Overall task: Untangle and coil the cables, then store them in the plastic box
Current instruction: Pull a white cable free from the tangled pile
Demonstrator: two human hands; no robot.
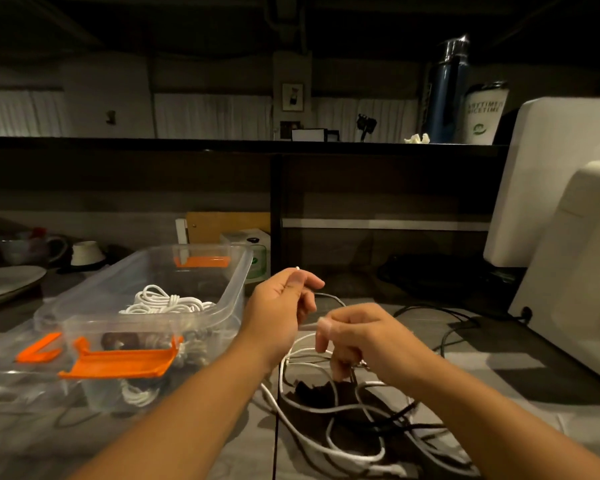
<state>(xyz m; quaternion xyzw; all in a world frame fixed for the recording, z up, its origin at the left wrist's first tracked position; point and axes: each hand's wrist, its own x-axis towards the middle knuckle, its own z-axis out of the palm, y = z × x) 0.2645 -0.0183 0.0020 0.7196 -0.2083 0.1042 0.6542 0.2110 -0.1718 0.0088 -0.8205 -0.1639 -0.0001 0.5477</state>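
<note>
Cables [343,427] lie in a loose tangle on the grey table [520,362], smooth white loops threaded through thinner black ones, just below both hands. The left hand [284,303] is raised, thumb and forefinger pinching a thin grey cord [329,296] near its white tip. The right hand [361,337], close beside it but not touching, has its fingers curled, pinching a strand that rises from the tangle. To the left stands the clear plastic box [238,282], round-cornered with flat orange latches [118,363], holding a coiled white cable [167,301].
</note>
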